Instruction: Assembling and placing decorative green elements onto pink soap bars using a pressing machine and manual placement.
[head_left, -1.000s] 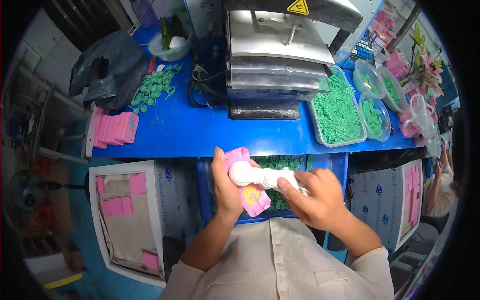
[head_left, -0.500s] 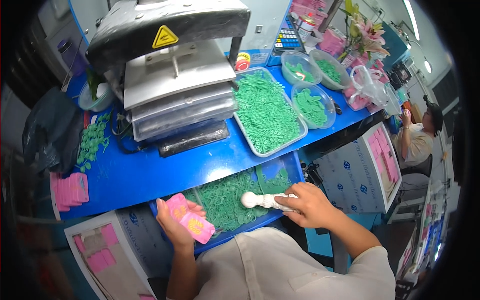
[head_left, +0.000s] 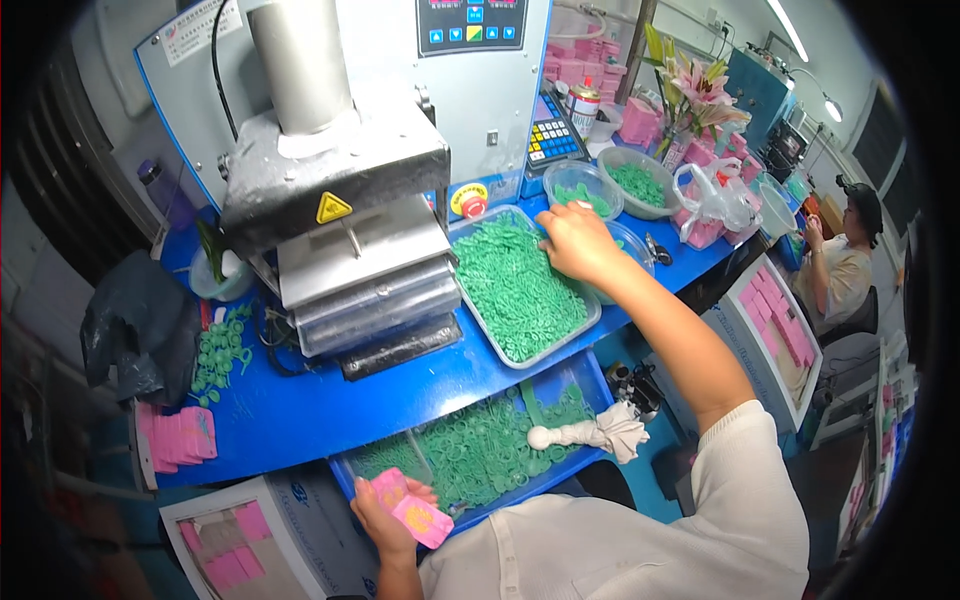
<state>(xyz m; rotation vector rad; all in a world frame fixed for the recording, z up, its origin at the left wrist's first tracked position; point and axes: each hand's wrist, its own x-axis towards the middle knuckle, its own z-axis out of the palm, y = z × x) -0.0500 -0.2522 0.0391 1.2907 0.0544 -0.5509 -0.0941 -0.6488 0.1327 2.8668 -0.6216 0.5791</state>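
My left hand (head_left: 388,515) is closed around a pair of flat pink blocks (head_left: 424,518) with yellow marks, in front of the drawer. My right hand (head_left: 582,243) reaches over the right side of a clear tray (head_left: 482,345) heaped with small green pieces (head_left: 520,285). Its fingers bend down onto the pieces, and what is between the fingertips is hidden. A white cloth dabber (head_left: 590,434) with a round head rests across the right end of the blue drawer (head_left: 598,385), which holds many loose green rings and strips (head_left: 475,450).
A press machine (head_left: 335,190) stands at the back left of the blue table (head_left: 330,415). Round tubs (head_left: 640,185) of green pieces are at the back right. Pink blocks (head_left: 180,437) are stacked at the left edge. Another person (head_left: 838,260) sits at far right.
My right hand has let go of the white dabber, which now lies on the drawer. That hand has moved up to the clear tray. My left hand still holds the pink blocks.
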